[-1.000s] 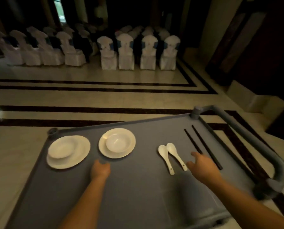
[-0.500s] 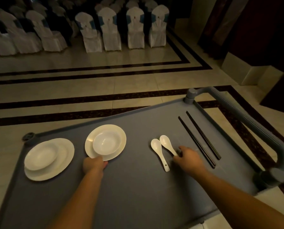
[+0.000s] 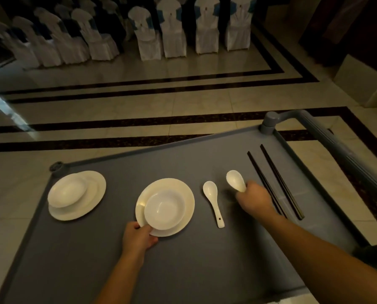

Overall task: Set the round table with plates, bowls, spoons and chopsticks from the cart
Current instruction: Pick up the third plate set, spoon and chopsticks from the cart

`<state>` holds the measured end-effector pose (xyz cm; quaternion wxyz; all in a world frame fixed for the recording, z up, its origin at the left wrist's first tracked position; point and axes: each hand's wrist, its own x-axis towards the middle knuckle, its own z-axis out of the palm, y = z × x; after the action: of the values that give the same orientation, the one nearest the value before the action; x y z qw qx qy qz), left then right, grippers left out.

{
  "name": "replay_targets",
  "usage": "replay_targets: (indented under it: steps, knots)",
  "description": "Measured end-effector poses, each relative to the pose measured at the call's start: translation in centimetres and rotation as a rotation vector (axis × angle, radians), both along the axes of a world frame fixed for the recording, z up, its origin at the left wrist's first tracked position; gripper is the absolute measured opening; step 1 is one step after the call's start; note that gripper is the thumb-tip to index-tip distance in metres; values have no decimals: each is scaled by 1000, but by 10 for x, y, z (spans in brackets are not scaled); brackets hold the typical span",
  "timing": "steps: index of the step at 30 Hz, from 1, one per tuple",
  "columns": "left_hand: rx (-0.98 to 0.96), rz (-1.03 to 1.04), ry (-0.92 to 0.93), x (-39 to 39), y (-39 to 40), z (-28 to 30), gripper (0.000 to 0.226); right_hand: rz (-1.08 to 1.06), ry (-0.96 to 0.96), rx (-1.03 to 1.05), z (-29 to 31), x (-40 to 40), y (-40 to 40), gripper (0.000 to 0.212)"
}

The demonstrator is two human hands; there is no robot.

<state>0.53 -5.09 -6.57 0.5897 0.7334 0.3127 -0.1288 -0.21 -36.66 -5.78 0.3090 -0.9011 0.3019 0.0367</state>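
Observation:
On the grey cart top (image 3: 183,266) stand two white plates, each with a white bowl on it. My left hand (image 3: 138,239) grips the near rim of the middle plate (image 3: 186,200), which carries a bowl (image 3: 164,210). The other plate (image 3: 93,189) with its bowl (image 3: 68,193) sits at the far left. My right hand (image 3: 254,199) holds a white spoon (image 3: 235,180) by its handle, the scoop raised. A second spoon (image 3: 212,201) lies flat beside it. Two pairs of black chopsticks (image 3: 277,181) lie just right of my right hand.
The cart's grey handle bar (image 3: 341,154) runs along the right side, with a corner post (image 3: 57,168) at the far left. Beyond the cart is a glossy tiled floor with dark stripes (image 3: 161,84). Rows of white-covered chairs (image 3: 172,31) stand at the back.
My left hand moved forward and took hold of the middle plate's rim. My right hand closed on the right spoon and lifted it off the cart. The view tilted down.

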Motion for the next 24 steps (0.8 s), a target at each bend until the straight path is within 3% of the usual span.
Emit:
replay_targets:
  steps: [4, 8, 14, 21, 24]
  knots:
    - [17, 0, -23, -7, -4, -1, 23, -40, -63, -52, 4, -8, -44, 27]
    - [11, 8, -51, -8, -5, -2, 23, -69, 34, -109, 4, -12, -68, 49]
    - [13, 35, -64, -11, -5, -6, 23, 16, 218, -222, 7, -9, -71, 26]
    - [19, 32, -48, -13, -5, -5, 26, 11, 322, -201, 10, 0, -66, 30]
    - [4, 24, -47, -15, -4, -5, 26, -53, 268, -147, 12, 1, -70, 32]
